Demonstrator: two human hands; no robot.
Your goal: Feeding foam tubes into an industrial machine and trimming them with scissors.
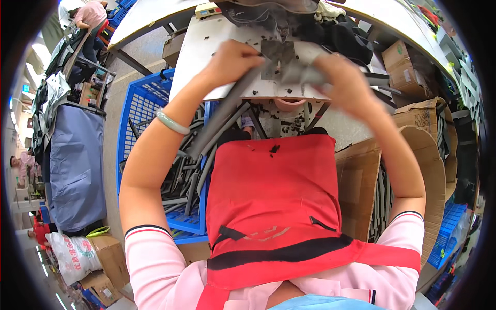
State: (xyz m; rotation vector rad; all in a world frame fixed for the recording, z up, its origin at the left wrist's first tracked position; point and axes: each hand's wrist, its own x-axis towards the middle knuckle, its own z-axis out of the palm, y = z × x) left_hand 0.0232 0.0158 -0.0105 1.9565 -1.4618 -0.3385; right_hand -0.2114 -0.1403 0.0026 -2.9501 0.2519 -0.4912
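My left hand (pixel 232 63) is closed over the white worktable, its fingertips at the upper end of a long grey fabric strip (pixel 227 116). The strip slants down past the table edge towards the blue crate. My right hand (pixel 343 85) is smeared by motion on the other side of the work plate. Beside its fingers is a blurred grey piece (pixel 302 72); whether the fingers grip it cannot be made out. Between my hands lies the dark metal plate (pixel 277 51) of what looks like a sewing machine (pixel 268 10).
A blue crate (pixel 135 106) full of grey strips stands at left. Cardboard boxes (pixel 356 175) hold more strips at right. Dark cloth (pixel 343 41) is heaped beside the machine. Black scraps litter the worktable (pixel 194 49) and my red apron (pixel 274 181). A person (pixel 92 15) is at far left.
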